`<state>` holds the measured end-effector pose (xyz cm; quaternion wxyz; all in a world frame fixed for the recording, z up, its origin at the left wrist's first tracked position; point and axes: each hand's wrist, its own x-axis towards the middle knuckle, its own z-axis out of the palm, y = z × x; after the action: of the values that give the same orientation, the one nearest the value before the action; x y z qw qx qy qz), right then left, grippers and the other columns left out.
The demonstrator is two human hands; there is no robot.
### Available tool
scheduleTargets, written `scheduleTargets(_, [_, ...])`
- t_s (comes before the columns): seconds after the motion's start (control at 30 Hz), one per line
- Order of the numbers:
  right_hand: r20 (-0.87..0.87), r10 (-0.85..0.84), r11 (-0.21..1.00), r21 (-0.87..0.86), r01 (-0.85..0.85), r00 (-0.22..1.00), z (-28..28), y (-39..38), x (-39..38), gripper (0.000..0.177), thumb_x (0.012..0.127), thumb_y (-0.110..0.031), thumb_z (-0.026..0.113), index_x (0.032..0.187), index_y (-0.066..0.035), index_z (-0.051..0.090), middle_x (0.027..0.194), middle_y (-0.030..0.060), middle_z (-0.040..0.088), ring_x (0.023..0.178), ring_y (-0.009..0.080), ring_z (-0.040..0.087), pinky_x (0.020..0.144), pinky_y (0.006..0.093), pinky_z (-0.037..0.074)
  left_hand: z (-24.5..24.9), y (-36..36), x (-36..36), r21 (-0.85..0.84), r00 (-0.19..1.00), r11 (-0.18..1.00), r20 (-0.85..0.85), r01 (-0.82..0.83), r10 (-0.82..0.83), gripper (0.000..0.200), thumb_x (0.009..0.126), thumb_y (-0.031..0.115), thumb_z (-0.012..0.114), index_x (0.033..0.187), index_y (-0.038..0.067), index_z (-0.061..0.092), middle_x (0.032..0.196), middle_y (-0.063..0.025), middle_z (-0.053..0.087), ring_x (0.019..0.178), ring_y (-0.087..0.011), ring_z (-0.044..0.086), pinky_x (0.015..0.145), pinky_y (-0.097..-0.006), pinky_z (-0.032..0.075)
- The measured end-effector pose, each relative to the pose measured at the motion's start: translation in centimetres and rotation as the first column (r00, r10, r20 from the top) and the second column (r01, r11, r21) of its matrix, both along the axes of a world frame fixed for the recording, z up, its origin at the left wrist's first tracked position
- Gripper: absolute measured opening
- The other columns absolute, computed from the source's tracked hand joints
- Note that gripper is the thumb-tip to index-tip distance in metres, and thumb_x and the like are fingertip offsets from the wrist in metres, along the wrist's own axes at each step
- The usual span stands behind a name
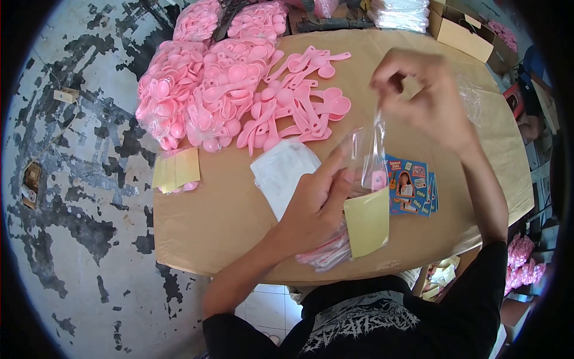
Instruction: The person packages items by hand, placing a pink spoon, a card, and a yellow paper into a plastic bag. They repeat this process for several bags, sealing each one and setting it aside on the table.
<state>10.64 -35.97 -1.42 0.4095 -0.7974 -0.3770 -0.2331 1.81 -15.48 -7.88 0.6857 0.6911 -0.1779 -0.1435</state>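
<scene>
My left hand (315,200) holds a small clear plastic bag (372,158) by its lower part, where a yellow header card (366,221) hangs. My right hand (427,96) pinches the bag's top edge above it. Something pink shows inside the bag. Under my left hand lies a bunch of filled bags with pink spoons (326,254). A loose pile of pink plastic spoons (299,96) is spread on the brown paper-covered table (227,215) beyond my hands. Colourful printed cards (411,186) lie in a stack just right of the bag.
A stack of empty clear bags (281,173) lies left of my left hand. Large bags full of pink spoons (191,96) sit at the far left, with yellow cards (176,170) beside them. Cardboard boxes (463,33) stand at the far right. The floor is mottled concrete (78,209).
</scene>
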Motion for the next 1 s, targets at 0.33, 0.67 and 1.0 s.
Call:
scheduleTargets(0.33, [0.101,-0.516,0.670,-0.571,0.474,0.850,-4.0,-18.2,10.2,0.040,0.084,-0.025,0.064,0.119,-0.005,0.062,0.091,0.0060,0.064,0.081,0.0107,0.058,0.076,0.0259,0.049,0.5,0.3,1.7,-0.382,0.956,0.896,-0.263,-0.228,0.131,0.043,0.103,0.020,0.037,0.142,0.003,0.035,0.121,-0.0132,0.061,0.102,-0.0194,0.065,0.087,-0.0317,0.054])
scheduleTargets(0.67, [-0.308,-0.232,0.923,-0.370,0.108,0.923,2.1,-14.5,6.5,0.030,0.088,-0.008,0.049,0.115,-0.004,0.062,0.107,0.0069,0.065,0.094,0.0134,0.059,0.083,0.0285,0.048,-0.2,0.4,1.8,-0.335,0.946,0.929,-0.320,-0.159,0.046,0.034,0.100,0.023,0.051,0.118,-0.005,0.060,0.106,-0.0070,0.067,0.093,-0.0111,0.063,0.083,-0.0274,0.050])
scheduleTargets(1.0, [-0.459,-0.321,0.909,-0.396,0.133,0.828,3.0,-17.5,5.2,0.031,0.086,-0.012,0.056,0.115,-0.004,0.064,0.101,0.0067,0.067,0.086,0.0152,0.061,0.079,0.0273,0.050,0.2,0.6,1.4,-0.287,0.942,0.949,-0.335,-0.127,0.025,0.036,0.101,0.020,0.047,0.128,-0.003,0.054,0.113,-0.0086,0.065,0.098,-0.0125,0.063,0.086,-0.0283,0.050])
